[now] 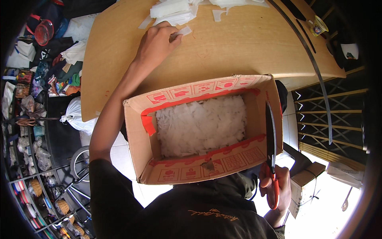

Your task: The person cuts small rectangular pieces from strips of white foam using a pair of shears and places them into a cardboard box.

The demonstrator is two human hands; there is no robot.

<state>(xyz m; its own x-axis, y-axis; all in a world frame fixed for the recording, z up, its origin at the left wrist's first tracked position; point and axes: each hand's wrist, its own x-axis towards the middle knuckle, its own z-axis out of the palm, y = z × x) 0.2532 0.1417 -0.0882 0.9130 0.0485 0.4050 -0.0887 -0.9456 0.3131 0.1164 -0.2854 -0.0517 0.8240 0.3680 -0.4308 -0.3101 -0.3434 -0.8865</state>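
My left hand (157, 44) reaches across the table with its fingers closed on a small translucent white strip (184, 31). Just beyond it lies a pile of similar white strips (171, 11), cut off by the top of the picture. In my right hand (283, 187), at the lower right, are scissors (271, 151) with orange-red handles and long dark blades pointing away from me. The blades run along the right wall of an open cardboard box (133, 139) in front of my body. Small cut white pieces (203, 125) cover the box's bottom.
The wooden table (227, 49) fills the upper middle. A dark strap (323, 89) hangs over its right side near a small cup (318, 26). Crowded shelves (36, 179) and a white bag (78, 115) stand left. A tied carton (305, 185) sits at the lower right.
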